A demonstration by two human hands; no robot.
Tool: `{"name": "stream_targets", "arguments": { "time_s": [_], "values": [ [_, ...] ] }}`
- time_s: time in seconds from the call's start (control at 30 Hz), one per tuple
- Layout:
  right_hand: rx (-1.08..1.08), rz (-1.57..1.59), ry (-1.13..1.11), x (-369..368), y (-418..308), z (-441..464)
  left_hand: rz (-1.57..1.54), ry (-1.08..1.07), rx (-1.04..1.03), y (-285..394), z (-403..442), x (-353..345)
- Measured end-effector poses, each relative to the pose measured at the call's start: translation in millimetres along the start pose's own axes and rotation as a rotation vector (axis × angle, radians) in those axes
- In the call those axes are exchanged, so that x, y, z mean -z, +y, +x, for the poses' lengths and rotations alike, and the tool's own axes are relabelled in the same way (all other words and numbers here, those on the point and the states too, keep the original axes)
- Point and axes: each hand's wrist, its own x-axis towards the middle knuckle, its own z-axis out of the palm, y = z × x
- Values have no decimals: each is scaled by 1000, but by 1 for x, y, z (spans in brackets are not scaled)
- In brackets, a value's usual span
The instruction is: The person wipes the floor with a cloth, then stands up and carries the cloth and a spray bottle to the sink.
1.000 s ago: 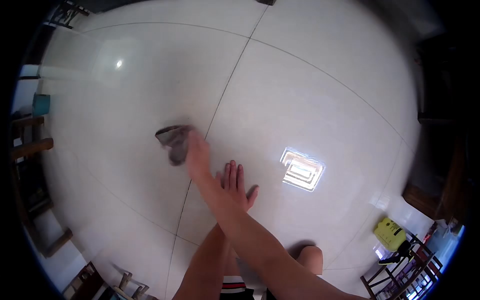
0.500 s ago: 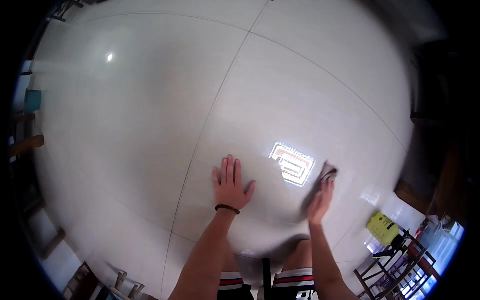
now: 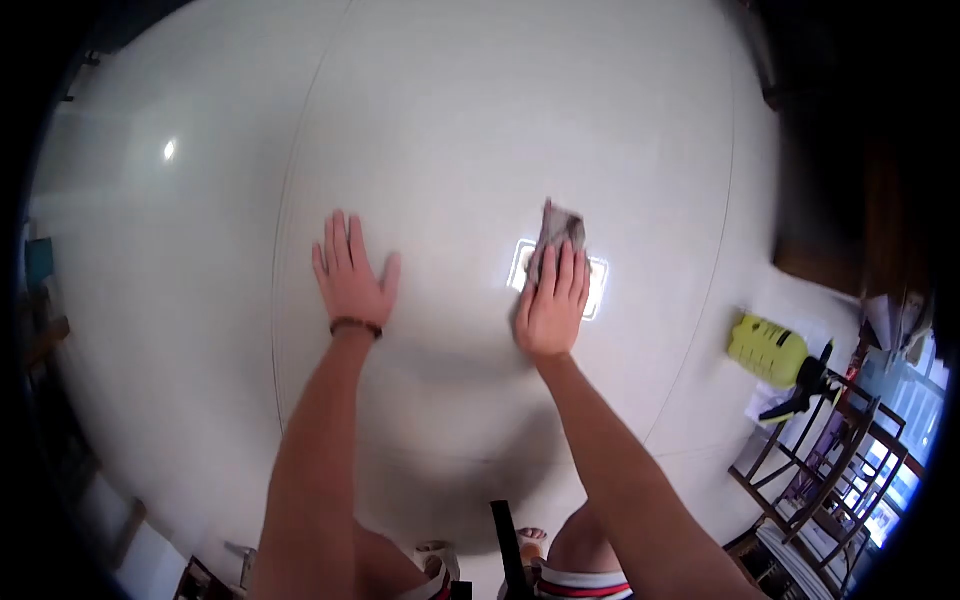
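Over the pale tiled floor (image 3: pixel 450 130), my right hand (image 3: pixel 553 312) presses a crumpled greyish-brown cloth (image 3: pixel 564 224) down with its fingers. The cloth sticks out ahead of the fingertips; the part under the palm is hidden. To the left, my left hand (image 3: pixel 352 288) rests flat on the tiles, fingers stretched and thumb apart, holding nothing. A dark bracelet (image 3: pixel 356 326) circles that wrist. Bright light reflects from the floor around my right hand.
A yellow-green spray bottle (image 3: pixel 768 350) with a black nozzle stands at the right, beside a dark wooden chair (image 3: pixel 830 480). Dark wooden furniture (image 3: pixel 825 255) lines the right edge. A teal container (image 3: pixel 40 259) is at the far left. My feet are below, near the bottom.
My right hand and the cloth have moved forward and left across the floor. My left hand also appears farther forward and left, and the whole view has shifted.
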Motion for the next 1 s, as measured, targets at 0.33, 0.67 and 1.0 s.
{"name": "stream_targets", "arguments": {
  "time_s": [0.33, 0.67, 1.0],
  "values": [
    [72, -38, 155, -20, 15, -10, 44, -407, 334, -5, -106, 67],
    [-69, -61, 41, 7, 39, -54, 78, -847, 725, -72, -255, 95],
    [356, 272, -84, -67, -203, 27, 49, -872, 743, -78, -250, 94]
  ]
}}
